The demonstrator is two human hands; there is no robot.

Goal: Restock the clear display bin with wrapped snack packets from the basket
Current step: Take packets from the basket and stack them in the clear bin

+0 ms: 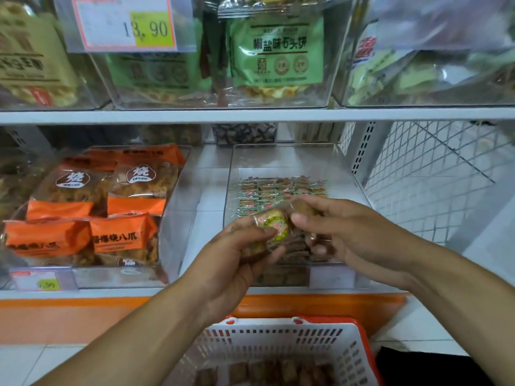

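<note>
We hold both hands over the front edge of the clear display bin [289, 151], which stands at the right end of the lower shelf [206, 174]. The left hand [237, 254] curls its fingers around a wrapped snack packet [274, 225] with a round green and yellow label; the right hand [334, 229] pinches further packets in its curled fingers, though motion blur prevents an exact count. Rows of wrapped packets [278, 190] lie across the middle of the bin floor, leaving bare floor toward the back wall. The front rows are hidden behind our hands. A strip of bare shelf separates this bin from the left-hand bin of orange bags [83, 218]. To the right, a white wire mesh panel [434, 176] closes off the shelf end. The white basket [278, 346] with its red rim sits below the shelf's front edge, cut off by the lower frame border; brown packets [267, 371] show in its bottom. The upper shelf bin [223, 79] overhangs the work area, and its price label [125, 23] is partly legible.
</note>
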